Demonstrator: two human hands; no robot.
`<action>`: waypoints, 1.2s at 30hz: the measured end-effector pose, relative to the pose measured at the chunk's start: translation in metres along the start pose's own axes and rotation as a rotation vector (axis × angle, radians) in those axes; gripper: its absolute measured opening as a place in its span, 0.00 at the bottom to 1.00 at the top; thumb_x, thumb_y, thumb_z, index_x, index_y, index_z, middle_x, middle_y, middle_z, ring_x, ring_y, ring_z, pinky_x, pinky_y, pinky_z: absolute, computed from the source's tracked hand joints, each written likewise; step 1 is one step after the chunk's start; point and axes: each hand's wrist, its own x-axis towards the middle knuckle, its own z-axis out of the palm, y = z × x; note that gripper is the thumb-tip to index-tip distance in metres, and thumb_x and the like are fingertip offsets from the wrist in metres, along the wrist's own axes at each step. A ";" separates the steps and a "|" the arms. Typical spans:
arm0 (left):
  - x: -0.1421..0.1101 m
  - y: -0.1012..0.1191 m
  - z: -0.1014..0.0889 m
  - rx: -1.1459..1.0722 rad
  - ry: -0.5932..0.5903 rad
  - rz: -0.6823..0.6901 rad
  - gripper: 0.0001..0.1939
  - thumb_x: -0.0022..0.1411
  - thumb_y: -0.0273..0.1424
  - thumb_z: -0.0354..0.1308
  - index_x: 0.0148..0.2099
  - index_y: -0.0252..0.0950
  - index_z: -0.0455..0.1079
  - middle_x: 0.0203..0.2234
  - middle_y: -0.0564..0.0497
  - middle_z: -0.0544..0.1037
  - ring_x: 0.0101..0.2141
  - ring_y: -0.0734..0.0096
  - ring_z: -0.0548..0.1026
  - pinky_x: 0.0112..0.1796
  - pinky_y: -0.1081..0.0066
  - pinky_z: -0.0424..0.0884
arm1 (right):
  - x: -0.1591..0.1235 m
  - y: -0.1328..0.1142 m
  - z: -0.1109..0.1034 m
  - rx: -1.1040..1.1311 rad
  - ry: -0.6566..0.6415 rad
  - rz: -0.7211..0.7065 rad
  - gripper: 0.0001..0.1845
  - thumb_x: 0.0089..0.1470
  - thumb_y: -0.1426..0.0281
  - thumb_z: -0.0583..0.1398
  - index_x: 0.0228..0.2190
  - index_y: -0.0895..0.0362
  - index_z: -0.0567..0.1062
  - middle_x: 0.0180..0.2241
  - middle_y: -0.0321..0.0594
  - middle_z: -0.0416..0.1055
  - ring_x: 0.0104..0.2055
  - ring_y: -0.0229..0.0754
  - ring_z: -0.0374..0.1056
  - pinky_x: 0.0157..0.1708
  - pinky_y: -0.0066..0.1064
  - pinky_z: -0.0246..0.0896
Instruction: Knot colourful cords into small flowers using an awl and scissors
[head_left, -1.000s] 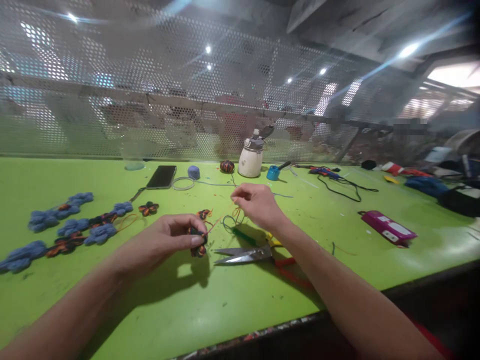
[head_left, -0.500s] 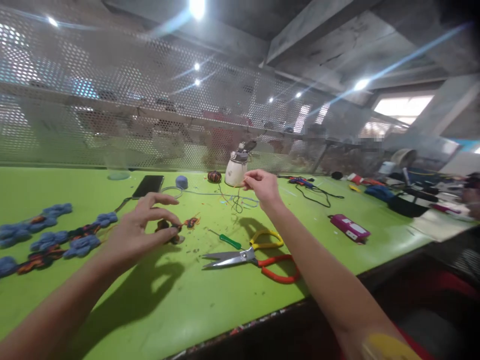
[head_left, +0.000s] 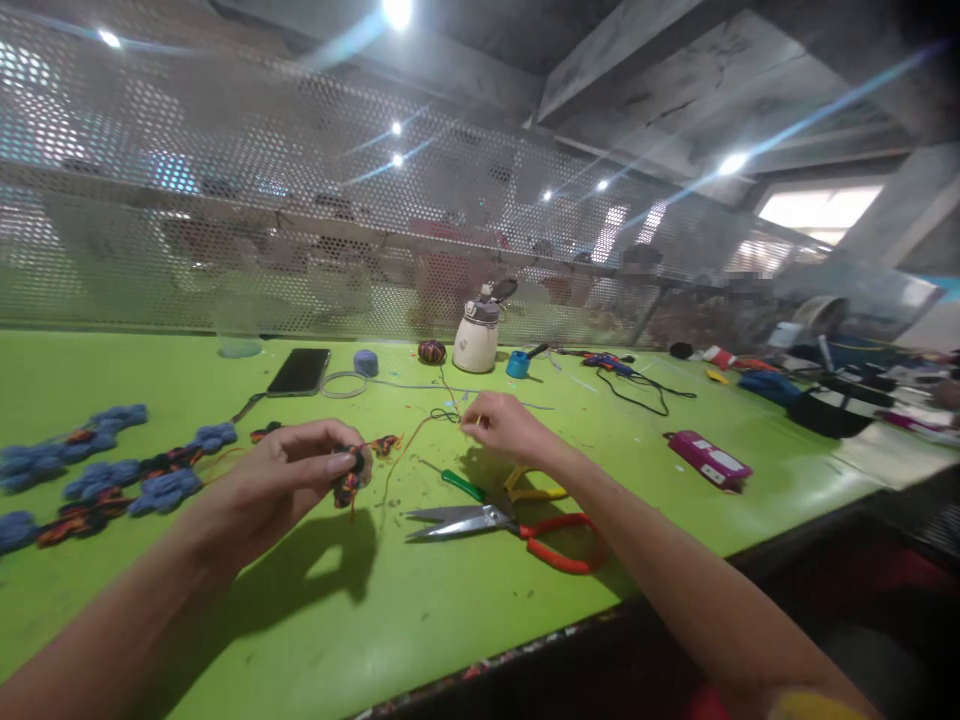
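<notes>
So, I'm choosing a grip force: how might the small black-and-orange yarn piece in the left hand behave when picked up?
The small black-and-orange yarn piece would probably squash, as its lumpy yarn looks soft. It is likely light: the left hand holds it up with thumb and fingers. The thin orange wisp hanging below might snag.

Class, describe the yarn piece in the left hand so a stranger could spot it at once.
Find the bright green table, then the left hand above it. Pinched between thumb and fingers is a small dark-and-orange yarn piece. Similarly coloured flowers lie on the table among blue ones; this piece is held up.
</notes>
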 end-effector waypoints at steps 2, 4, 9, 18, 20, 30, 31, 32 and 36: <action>0.001 0.000 0.002 -0.022 0.052 -0.014 0.05 0.50 0.30 0.65 0.32 0.37 0.75 0.27 0.51 0.75 0.30 0.72 0.71 0.34 0.72 0.67 | -0.014 -0.013 0.006 -0.246 -0.252 -0.094 0.07 0.48 0.70 0.60 0.24 0.60 0.77 0.27 0.45 0.74 0.30 0.42 0.68 0.29 0.30 0.59; 0.002 -0.001 0.004 -0.041 0.079 -0.016 0.06 0.49 0.30 0.66 0.32 0.36 0.75 0.27 0.50 0.77 0.30 0.72 0.72 0.33 0.73 0.67 | -0.022 -0.022 0.014 -0.448 -0.353 -0.127 0.05 0.46 0.72 0.60 0.25 0.60 0.76 0.26 0.45 0.73 0.27 0.43 0.68 0.24 0.29 0.54; 0.004 0.001 0.011 -0.087 0.106 -0.002 0.05 0.47 0.27 0.67 0.30 0.35 0.76 0.39 0.46 0.79 0.37 0.67 0.76 0.37 0.70 0.70 | -0.017 -0.017 0.024 -0.550 -0.355 -0.065 0.12 0.42 0.78 0.57 0.31 0.59 0.76 0.29 0.48 0.75 0.29 0.45 0.69 0.23 0.29 0.50; 0.001 0.008 0.021 0.063 0.132 0.086 0.03 0.47 0.26 0.66 0.26 0.33 0.74 0.51 0.42 0.72 0.46 0.57 0.73 0.37 0.68 0.71 | 0.009 0.012 0.033 -0.346 -0.273 0.066 0.05 0.38 0.79 0.58 0.21 0.62 0.74 0.25 0.45 0.73 0.29 0.44 0.68 0.24 0.28 0.54; 0.001 0.009 0.022 0.080 0.152 0.102 0.04 0.47 0.27 0.66 0.26 0.33 0.74 0.53 0.42 0.71 0.48 0.56 0.72 0.38 0.66 0.71 | 0.010 0.014 0.029 -0.237 -0.270 0.075 0.06 0.43 0.78 0.56 0.25 0.62 0.74 0.25 0.42 0.73 0.27 0.41 0.69 0.24 0.27 0.56; 0.006 0.003 0.019 0.036 0.247 0.093 0.05 0.44 0.26 0.68 0.27 0.34 0.75 0.32 0.49 0.77 0.33 0.70 0.74 0.33 0.72 0.69 | -0.008 0.000 0.022 0.476 -0.190 0.031 0.15 0.55 0.62 0.55 0.25 0.61 0.71 0.20 0.36 0.69 0.21 0.35 0.65 0.27 0.28 0.62; 0.007 0.002 0.018 0.027 0.237 0.075 0.06 0.44 0.27 0.68 0.28 0.34 0.75 0.28 0.50 0.76 0.29 0.72 0.73 0.30 0.72 0.68 | -0.007 0.002 0.025 0.394 -0.156 0.012 0.15 0.55 0.63 0.55 0.24 0.60 0.72 0.19 0.36 0.68 0.21 0.35 0.65 0.27 0.28 0.61; 0.007 0.001 0.017 0.024 0.226 0.057 0.07 0.44 0.27 0.68 0.29 0.34 0.75 0.25 0.51 0.76 0.27 0.73 0.72 0.29 0.73 0.67 | -0.007 0.003 0.027 0.305 -0.093 -0.021 0.14 0.56 0.65 0.55 0.25 0.60 0.73 0.19 0.36 0.69 0.21 0.36 0.65 0.27 0.28 0.60; 0.009 -0.002 0.016 0.059 0.220 0.037 0.07 0.46 0.28 0.67 0.30 0.35 0.75 0.23 0.52 0.77 0.26 0.73 0.72 0.29 0.72 0.66 | -0.013 -0.006 0.016 0.147 0.096 -0.195 0.13 0.58 0.67 0.54 0.36 0.60 0.77 0.33 0.44 0.76 0.33 0.40 0.69 0.34 0.31 0.62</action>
